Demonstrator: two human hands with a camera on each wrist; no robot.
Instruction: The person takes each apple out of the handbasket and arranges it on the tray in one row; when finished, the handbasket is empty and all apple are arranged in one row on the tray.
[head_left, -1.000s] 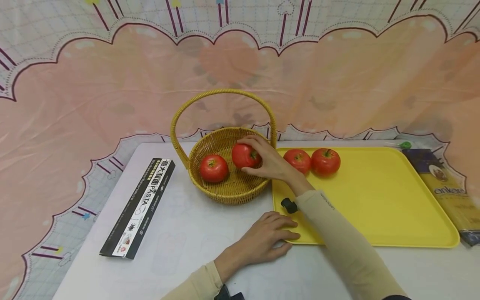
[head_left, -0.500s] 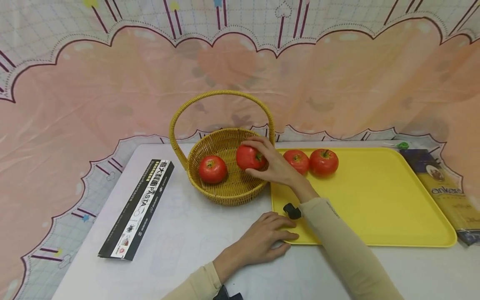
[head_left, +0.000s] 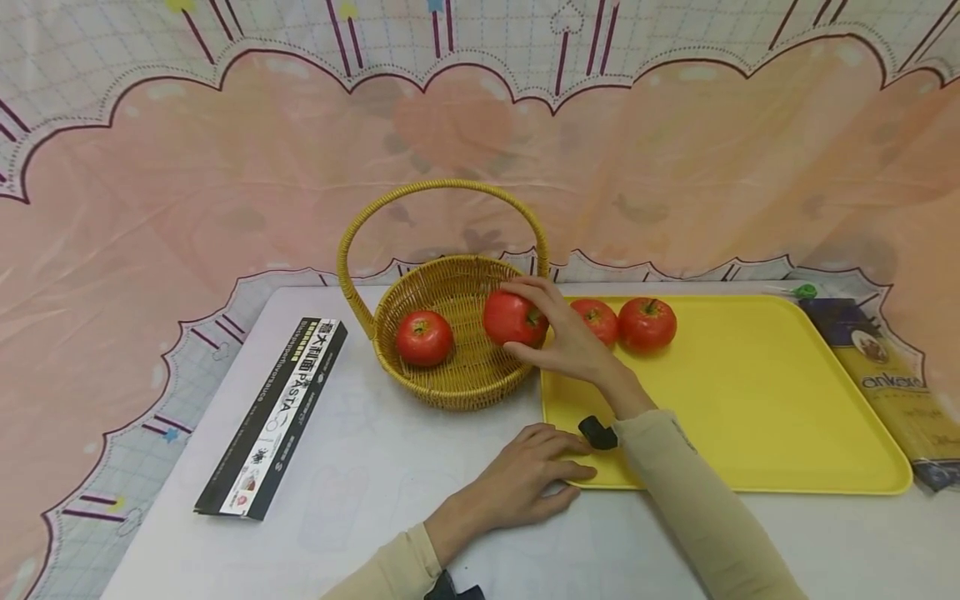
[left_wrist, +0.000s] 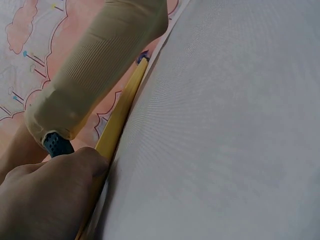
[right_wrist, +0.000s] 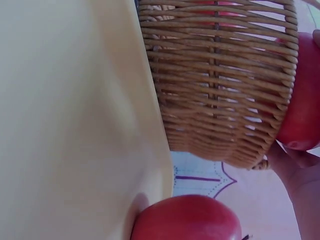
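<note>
My right hand grips a red apple between thumb and fingers, over the right side of the woven basket. In the right wrist view, this apple shows just above the basket's rim. Another apple lies inside the basket on the left. Two more apples, one partly behind my right hand and one fully visible, sit on the yellow tray. My left hand rests with relaxed fingers on the tray's near left corner.
A black-and-white pasta box lies on the white table left of the basket. Right of the tray is a yellow and dark blue packet. The basket's tall handle arches upward. A patterned curtain hangs behind.
My right hand has moved the gripped apple to the right, from over the basket's middle towards its right rim. The left hand stays at the tray corner.
</note>
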